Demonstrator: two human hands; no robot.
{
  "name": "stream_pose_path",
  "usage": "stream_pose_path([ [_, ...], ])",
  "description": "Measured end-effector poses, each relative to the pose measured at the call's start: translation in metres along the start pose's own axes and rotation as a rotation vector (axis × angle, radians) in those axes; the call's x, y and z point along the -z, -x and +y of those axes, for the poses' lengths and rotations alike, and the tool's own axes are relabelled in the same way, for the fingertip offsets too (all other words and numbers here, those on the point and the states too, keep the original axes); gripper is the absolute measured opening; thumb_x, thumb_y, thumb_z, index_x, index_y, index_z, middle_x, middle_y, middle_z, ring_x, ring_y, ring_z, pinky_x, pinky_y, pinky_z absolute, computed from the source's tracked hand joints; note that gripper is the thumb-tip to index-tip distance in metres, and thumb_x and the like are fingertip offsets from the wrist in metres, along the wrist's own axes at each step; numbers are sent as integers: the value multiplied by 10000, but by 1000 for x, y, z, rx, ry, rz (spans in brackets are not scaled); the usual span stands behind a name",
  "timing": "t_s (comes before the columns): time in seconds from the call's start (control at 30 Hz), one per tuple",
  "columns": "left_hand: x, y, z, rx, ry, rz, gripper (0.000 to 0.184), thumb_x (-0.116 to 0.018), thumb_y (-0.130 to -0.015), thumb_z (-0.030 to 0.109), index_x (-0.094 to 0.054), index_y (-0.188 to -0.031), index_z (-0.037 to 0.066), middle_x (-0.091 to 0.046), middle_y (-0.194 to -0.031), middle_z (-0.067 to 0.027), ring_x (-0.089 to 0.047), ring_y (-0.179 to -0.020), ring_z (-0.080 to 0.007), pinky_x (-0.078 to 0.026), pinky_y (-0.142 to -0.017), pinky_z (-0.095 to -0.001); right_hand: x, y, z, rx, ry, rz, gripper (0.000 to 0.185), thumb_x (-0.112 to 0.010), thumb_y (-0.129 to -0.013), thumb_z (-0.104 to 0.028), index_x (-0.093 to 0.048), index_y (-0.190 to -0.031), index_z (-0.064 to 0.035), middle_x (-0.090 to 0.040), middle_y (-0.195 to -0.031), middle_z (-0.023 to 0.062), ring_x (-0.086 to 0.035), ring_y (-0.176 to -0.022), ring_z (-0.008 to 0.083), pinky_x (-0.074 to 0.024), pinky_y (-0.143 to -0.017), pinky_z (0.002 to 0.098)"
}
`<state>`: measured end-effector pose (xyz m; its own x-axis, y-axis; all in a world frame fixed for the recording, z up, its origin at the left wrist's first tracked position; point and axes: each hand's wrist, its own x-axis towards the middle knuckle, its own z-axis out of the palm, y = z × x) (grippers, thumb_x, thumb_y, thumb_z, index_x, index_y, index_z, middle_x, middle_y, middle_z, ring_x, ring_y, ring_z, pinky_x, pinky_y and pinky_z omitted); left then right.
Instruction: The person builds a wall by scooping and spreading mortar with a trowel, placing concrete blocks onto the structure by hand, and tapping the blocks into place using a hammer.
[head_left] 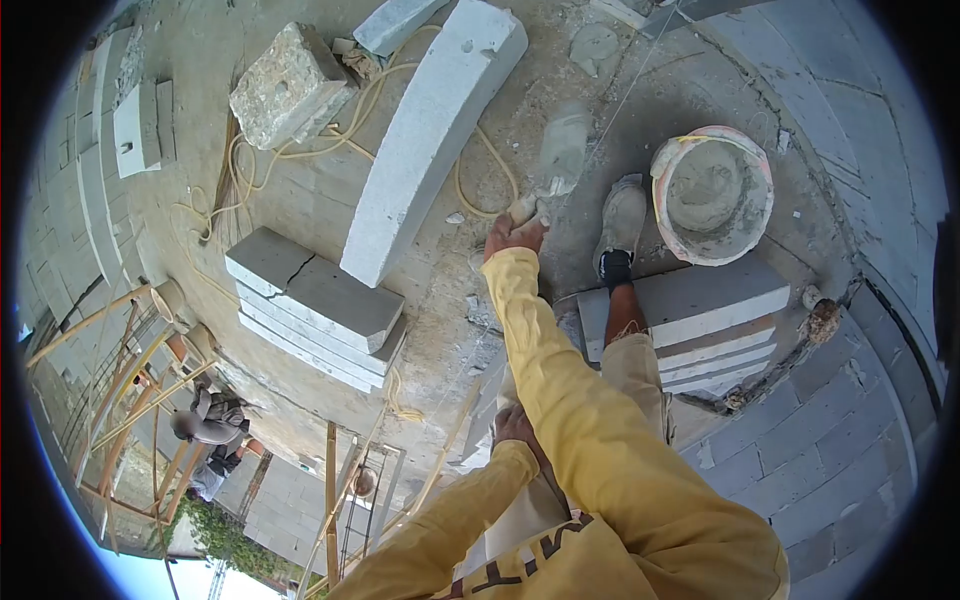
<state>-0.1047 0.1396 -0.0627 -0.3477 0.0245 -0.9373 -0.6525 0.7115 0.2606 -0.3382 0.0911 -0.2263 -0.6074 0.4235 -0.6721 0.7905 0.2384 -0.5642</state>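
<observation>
My right hand (515, 235), in a yellow sleeve, reaches out low over the ground. Its fingers are closed at the near end of a grey, rounded, scoop-like tool (565, 150) that is smeared by motion, so its exact kind is unclear. My left hand (515, 428) lies on my trouser leg, partly covered by my right sleeve, with its visible fingers laid along the cloth. Right of my shoe (623, 215) stands a round bucket (663, 215) with grey mortar (705, 185) inside. A long pale block (430, 140) lies to the left of my right hand.
Stacked blocks stand at left (310, 290), the top one cracked, and beside my leg (700, 300). A yellowish hose (370, 100) winds around a rough stone block (290, 85). A taut string (625, 95) crosses near the tool. At lower left, another person (215, 420) is near wooden poles (120, 420).
</observation>
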Motion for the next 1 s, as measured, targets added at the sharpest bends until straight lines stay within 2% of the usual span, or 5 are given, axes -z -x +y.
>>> stream_pose_path([
  [0.07,-48,-3,-38,52,388,40,612,-594,-753,461,-543,-1240,94,-551,-1286,-119,-449,-1265,-252,-267,-1056,-448,-46,-40,28,-187,204,-114,572,-537,-862,-194,-346,-1331,70,-496,-1278,264,-536,-1153,367,-410,-999,407],
  [0.23,30,1,5,-28,-105,-140,606,-587,-775,460,-549,-1226,58,-580,-1243,-141,-458,-1261,-253,-251,-1080,-426,-76,-92,113,-2,692,-206,537,-548,-855,-189,-384,-1300,62,-521,-1251,258,-558,-1144,307,-440,-963,395],
  [0.47,38,0,1,-41,-52,-13,583,-578,-780,538,-612,-1152,91,-621,-1180,-124,-519,-1190,-252,-274,-1061,-429,45,20,27,357,80,-104,555,-612,-827,-128,-369,-1303,24,-536,-1123,178,-565,-969,244,-467,-858,347],
  [0.73,40,-5,12,-65,-56,24,430,-659,-741,448,-659,-995,101,-661,-1009,-94,-579,-1063,-267,-359,-981,-423,205,15,6,92,-245,-124,408,-635,-878,-150,-430,-1217,-53,-553,-830,33,-515,-609,68,-445,-458,218],
  [1.0,40,-8,26,-77,-138,-13,484,-616,-769,506,-655,-1000,82,-655,-1032,-118,-577,-1066,-284,-344,-993,-449,317,-212,70,-116,1071,134,431,-606,-815,-250,-529,-1199,-70,-612,-1130,250,-592,-1069,397,-489,-899,462],
])
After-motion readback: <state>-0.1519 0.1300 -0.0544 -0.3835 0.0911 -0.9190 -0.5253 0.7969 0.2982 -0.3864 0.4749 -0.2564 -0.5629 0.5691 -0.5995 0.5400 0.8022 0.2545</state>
